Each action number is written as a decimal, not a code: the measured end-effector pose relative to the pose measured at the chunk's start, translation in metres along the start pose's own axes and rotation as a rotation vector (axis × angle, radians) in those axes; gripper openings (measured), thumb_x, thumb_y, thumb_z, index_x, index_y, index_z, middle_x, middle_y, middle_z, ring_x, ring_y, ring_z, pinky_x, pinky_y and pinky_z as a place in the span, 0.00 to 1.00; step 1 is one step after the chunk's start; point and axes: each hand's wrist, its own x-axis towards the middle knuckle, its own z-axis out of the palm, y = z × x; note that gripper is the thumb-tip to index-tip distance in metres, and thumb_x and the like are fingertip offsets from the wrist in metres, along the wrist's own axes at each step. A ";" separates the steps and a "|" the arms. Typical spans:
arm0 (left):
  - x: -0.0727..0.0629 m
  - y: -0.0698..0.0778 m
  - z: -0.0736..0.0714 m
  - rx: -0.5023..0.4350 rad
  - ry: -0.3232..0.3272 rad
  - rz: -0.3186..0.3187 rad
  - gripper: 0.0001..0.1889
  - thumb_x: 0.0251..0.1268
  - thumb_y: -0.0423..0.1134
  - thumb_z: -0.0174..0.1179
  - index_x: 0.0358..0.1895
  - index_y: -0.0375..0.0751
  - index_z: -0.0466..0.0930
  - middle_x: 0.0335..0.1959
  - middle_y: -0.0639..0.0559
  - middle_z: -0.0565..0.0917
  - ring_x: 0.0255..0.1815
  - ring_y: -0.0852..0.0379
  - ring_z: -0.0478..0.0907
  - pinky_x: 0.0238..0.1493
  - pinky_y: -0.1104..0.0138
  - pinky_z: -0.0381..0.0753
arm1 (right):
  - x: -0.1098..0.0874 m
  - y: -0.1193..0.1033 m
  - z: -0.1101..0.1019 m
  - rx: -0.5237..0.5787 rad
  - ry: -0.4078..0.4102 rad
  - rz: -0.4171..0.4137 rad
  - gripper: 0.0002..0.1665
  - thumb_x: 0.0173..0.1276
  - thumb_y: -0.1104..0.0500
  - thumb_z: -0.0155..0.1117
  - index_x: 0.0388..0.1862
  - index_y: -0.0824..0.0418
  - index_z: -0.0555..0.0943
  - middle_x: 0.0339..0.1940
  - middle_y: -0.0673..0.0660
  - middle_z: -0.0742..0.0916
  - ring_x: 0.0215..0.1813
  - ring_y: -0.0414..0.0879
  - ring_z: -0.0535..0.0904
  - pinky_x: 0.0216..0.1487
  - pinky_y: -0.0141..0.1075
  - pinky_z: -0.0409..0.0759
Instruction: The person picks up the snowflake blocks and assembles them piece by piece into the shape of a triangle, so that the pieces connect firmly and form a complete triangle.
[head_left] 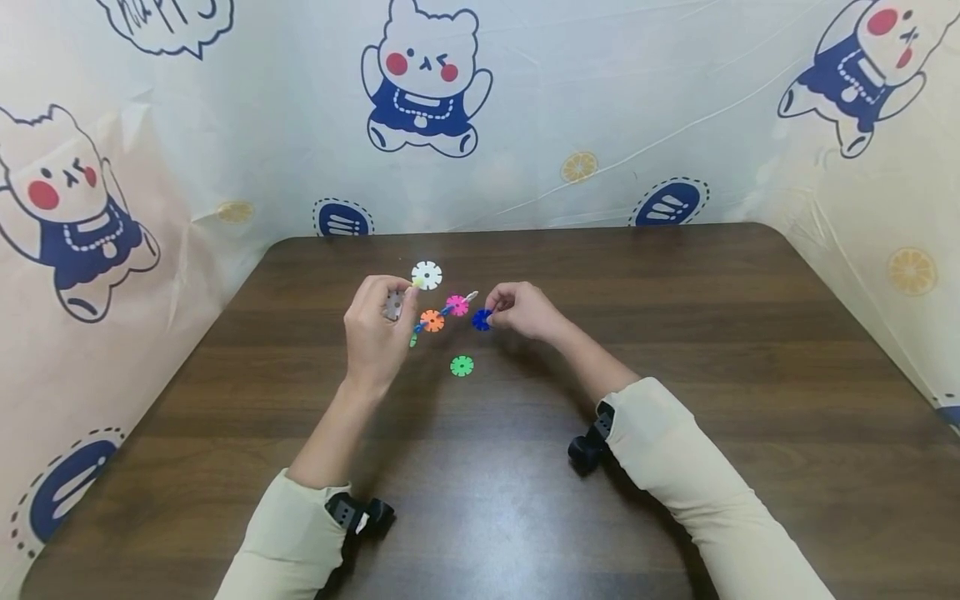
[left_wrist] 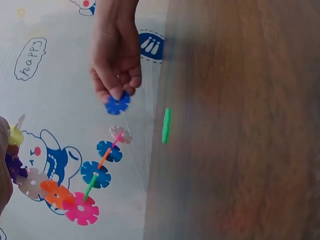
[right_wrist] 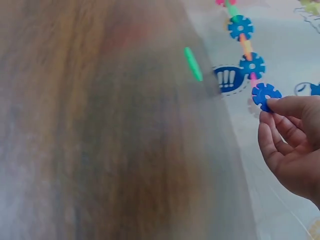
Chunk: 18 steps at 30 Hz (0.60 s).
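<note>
My left hand point(head_left: 377, 329) holds up a chain of slotted plastic snowflake discs, pinching it near a yellow disc point(left_wrist: 16, 135). Along the chain, the left wrist view shows a purple disc point(left_wrist: 16, 169), an orange disc point(left_wrist: 56, 194), a pink disc point(left_wrist: 81, 209), two blue discs and, at the free end, a whitish disc point(left_wrist: 120, 134). Between thumb and fingers my right hand point(head_left: 525, 310) pinches a separate blue disc point(head_left: 482, 320), close to that whitish end disc but apart from it. Part of the chain is hidden behind the left hand.
One green disc point(head_left: 462, 366) lies flat on the brown wooden table point(head_left: 480, 467), nearer to me than the hands. A white disc point(head_left: 427, 275) shows just beyond the left fingers. Behind the table hangs a pale printed sheet point(head_left: 540, 108).
</note>
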 end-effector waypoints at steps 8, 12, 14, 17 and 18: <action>-0.002 0.003 0.002 -0.017 -0.016 0.004 0.05 0.56 0.27 0.61 0.33 0.27 0.77 0.32 0.40 0.78 0.33 0.50 0.75 0.31 0.64 0.76 | -0.019 -0.012 -0.014 0.166 0.112 -0.018 0.06 0.60 0.69 0.63 0.36 0.66 0.77 0.32 0.59 0.80 0.38 0.50 0.76 0.40 0.40 0.76; -0.004 0.006 0.005 -0.041 -0.053 0.022 0.05 0.56 0.26 0.62 0.33 0.28 0.77 0.32 0.41 0.78 0.34 0.51 0.75 0.33 0.63 0.78 | -0.027 -0.019 -0.021 0.232 0.176 -0.070 0.07 0.60 0.70 0.63 0.37 0.67 0.76 0.32 0.59 0.81 0.38 0.50 0.76 0.41 0.40 0.77; -0.004 0.008 0.007 -0.056 -0.076 0.035 0.05 0.56 0.26 0.62 0.33 0.28 0.77 0.32 0.41 0.78 0.34 0.51 0.76 0.34 0.62 0.79 | -0.030 -0.023 -0.024 0.264 0.203 -0.110 0.08 0.59 0.70 0.63 0.37 0.68 0.75 0.32 0.59 0.81 0.37 0.49 0.77 0.39 0.38 0.76; -0.003 0.011 0.009 -0.078 -0.102 0.057 0.05 0.54 0.26 0.63 0.33 0.29 0.77 0.31 0.42 0.78 0.34 0.50 0.76 0.35 0.62 0.79 | -0.035 -0.028 -0.028 0.315 0.229 -0.164 0.08 0.58 0.71 0.63 0.36 0.69 0.75 0.30 0.57 0.81 0.34 0.48 0.75 0.35 0.34 0.75; -0.003 0.012 0.009 -0.084 -0.110 0.065 0.05 0.55 0.26 0.63 0.33 0.29 0.77 0.31 0.42 0.78 0.34 0.50 0.76 0.35 0.62 0.79 | -0.036 -0.030 -0.030 0.334 0.232 -0.177 0.08 0.58 0.72 0.63 0.36 0.69 0.74 0.29 0.57 0.81 0.33 0.47 0.75 0.35 0.33 0.74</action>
